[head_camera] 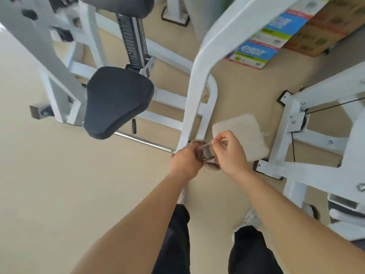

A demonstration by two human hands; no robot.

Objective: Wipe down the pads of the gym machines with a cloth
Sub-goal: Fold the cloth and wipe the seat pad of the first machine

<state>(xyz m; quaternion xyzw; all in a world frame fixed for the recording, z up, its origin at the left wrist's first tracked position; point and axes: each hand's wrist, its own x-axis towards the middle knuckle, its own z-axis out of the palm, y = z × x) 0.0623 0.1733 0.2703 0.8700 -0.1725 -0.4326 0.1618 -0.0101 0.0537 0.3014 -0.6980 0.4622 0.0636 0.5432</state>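
Left hand (185, 161) and right hand (229, 153): together, both clamped on small blurred brownish object (204, 153), unidentifiable. Pale beige square item (243, 129), cloth or cushion unclear, partly behind right hand.

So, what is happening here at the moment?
A person stands beside a white metal gym machine frame. The left hand and the right hand together grip a small brownish-grey bundle, probably the cloth, though it is blurred. The black padded seat on the left is not touched.
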